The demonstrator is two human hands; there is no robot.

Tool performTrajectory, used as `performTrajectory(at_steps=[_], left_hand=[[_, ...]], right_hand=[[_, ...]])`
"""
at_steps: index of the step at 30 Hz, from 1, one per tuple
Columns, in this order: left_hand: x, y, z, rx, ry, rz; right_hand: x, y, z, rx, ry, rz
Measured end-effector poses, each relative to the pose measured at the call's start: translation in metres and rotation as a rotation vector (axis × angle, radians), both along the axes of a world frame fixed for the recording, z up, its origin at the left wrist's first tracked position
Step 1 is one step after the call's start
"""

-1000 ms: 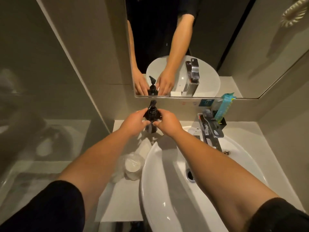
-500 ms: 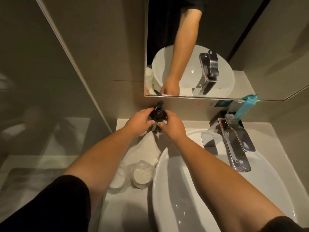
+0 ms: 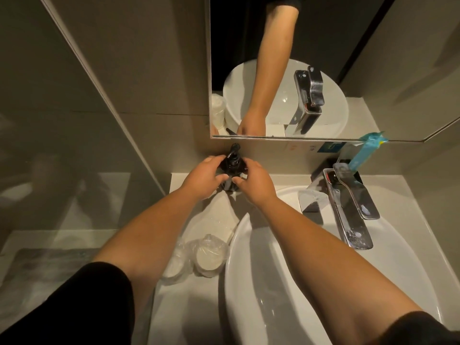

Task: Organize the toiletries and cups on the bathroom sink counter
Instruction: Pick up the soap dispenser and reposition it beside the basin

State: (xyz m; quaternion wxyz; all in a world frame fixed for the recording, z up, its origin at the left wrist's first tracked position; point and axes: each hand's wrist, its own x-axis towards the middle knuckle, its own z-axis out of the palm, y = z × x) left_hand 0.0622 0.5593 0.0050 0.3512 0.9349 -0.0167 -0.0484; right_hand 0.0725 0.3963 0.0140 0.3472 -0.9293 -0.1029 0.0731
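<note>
A black pump bottle point(image 3: 232, 162) stands upright at the back of the white counter point(image 3: 189, 314), against the wall under the mirror. My left hand point(image 3: 202, 179) grips its left side and my right hand point(image 3: 254, 184) grips its right side, fingers wrapped around the body. Two plastic-wrapped cups point(image 3: 207, 255) lie on the counter to the left of the basin, below my left forearm. A teal toiletry packet point(image 3: 366, 151) leans in a black holder point(image 3: 331, 168) behind the faucet.
The white oval basin point(image 3: 323, 282) fills the right half of the counter. A chrome faucet point(image 3: 348, 207) juts over it. The mirror point(image 3: 323, 58) hangs above. A glass partition point(image 3: 62, 158) borders the counter on the left.
Both hands stay on the pump bottle at the same spot. The view has shifted left and down, so the faucet and basin sit further right.
</note>
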Motion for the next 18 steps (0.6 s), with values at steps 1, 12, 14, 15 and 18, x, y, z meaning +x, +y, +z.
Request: performTrajectory(at_steps=[1,12,14,15,18], left_hand=[[0.0,0.0,0.0,0.0,0.001,0.001],[-0.005,-0.002,0.007,0.093,0.024,0.017],[-0.008,0.0,0.013,0.15,0.026,0.026],[-0.01,0.001,0.016,0.178,0.028,0.031],[-0.019,0.005,0.03,0.237,0.04,0.055]], right_hand=[[0.0,0.0,0.0,-0.001,0.003,0.0],[0.0,0.002,0.011,-0.077,0.073,-0.005],[-0.001,0.001,0.017,-0.101,0.099,0.011],[-0.002,-0.001,0.02,-0.112,0.109,0.02],[-0.007,-0.008,0.032,-0.171,0.121,0.048]])
